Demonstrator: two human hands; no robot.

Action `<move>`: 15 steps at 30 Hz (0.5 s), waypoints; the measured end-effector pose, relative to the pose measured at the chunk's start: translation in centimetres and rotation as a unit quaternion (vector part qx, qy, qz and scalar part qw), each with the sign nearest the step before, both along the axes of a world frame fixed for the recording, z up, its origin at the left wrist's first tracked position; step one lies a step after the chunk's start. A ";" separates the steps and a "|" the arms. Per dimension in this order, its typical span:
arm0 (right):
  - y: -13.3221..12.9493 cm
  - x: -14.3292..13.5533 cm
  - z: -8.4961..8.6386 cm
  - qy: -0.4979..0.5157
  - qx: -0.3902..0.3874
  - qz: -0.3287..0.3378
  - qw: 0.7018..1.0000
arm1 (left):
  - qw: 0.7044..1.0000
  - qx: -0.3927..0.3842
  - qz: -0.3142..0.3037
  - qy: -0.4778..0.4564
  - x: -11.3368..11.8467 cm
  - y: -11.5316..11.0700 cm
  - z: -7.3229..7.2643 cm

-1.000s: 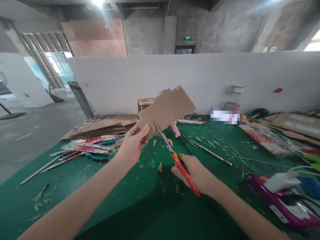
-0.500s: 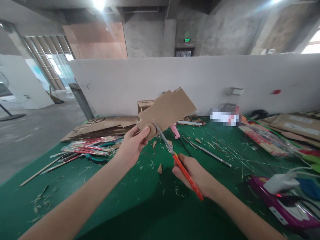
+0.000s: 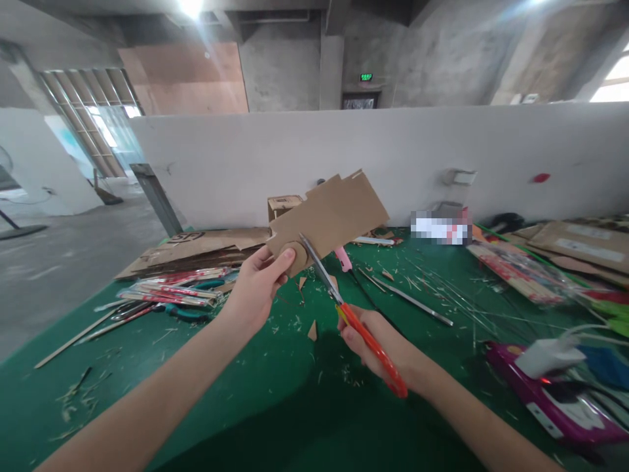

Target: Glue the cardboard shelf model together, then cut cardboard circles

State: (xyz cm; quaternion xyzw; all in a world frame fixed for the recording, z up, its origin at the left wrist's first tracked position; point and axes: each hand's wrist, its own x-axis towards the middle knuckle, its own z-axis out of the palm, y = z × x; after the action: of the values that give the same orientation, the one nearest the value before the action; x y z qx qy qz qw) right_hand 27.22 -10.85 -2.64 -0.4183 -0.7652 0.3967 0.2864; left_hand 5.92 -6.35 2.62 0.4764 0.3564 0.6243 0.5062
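Above the green counter (image 3: 255,419), cardboard (image 3: 331,213) was pinched by the left hand (image 3: 253,288); scissors (image 3: 354,318), clasped in the right hand (image 3: 386,351), could have nicked its thumb.

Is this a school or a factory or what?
Probably a craft workshop in a bare concrete hall. A green table holds cardboard sheets and sticks, and the right hand cuts cardboard with scissors.

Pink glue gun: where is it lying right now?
In the head view the pink glue gun lies on the green table just right of centre, behind the scissors and below the raised cardboard piece, partly hidden by them.
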 end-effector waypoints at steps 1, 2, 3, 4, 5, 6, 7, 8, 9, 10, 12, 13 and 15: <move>-0.1 -0.1 0.2 -0.012 0.004 -0.012 1.000 | 1.000 -0.002 0.001 0.009 0.1 -0.1 -0.1; -0.2 -0.1 0.4 -0.024 0.007 -0.026 0.999 | 1.000 -0.004 0.002 0.019 0.1 -0.2 -0.1; -0.2 -0.2 0.6 -0.037 0.011 -0.040 0.998 | 1.000 -0.007 0.002 0.029 0.3 -0.3 -0.1; -0.3 -0.2 0.7 -0.050 0.019 -0.054 0.997 | 0.999 -0.009 0.003 0.036 0.4 -0.4 -0.2; -0.3 -0.2 0.9 -0.063 0.027 -0.066 0.995 | 0.999 -0.010 0.002 0.039 0.6 -0.5 -0.2; -0.3 -0.2 1.0 -0.073 0.035 -0.074 0.994 | 0.999 -0.011 -0.002 0.041 0.8 -0.7 -0.2; -0.2 -0.2 1.0 -0.083 0.044 -0.078 0.993 | 0.999 -0.011 -0.007 0.039 0.9 -0.8 -0.2; -0.2 -0.1 1.0 -0.092 0.053 -0.081 0.991 | 0.999 -0.012 -0.011 0.034 1.0 -0.9 -0.1; -0.1 -0.1 1.0 -0.100 0.059 -0.085 0.990 | 0.999 -0.015 -0.013 0.028 1.1 -1.0 -0.1; -0.1 0.0 0.9 -0.108 0.063 -0.091 0.988 | 1.000 -0.019 -0.015 0.020 1.2 -1.1 0.0; 0.0 0.0 0.8 -0.126 0.070 -0.107 0.984 | 0.999 -0.025 -0.020 0.004 1.2 -1.3 0.1; 0.1 0.1 0.8 -0.135 0.075 -0.116 0.981 | 0.999 -0.027 -0.024 -0.001 1.2 -1.3 0.2; 0.2 0.2 0.8 -0.149 0.088 -0.128 0.977 | 0.999 -0.027 -0.031 -0.008 1.2 -1.4 0.2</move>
State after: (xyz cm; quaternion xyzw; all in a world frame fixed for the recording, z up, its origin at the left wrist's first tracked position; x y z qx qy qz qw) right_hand 27.40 -10.67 -1.88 -0.5403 -0.7713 0.2213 0.2533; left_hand 7.09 -7.75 2.84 0.4679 0.3543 0.6023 0.5411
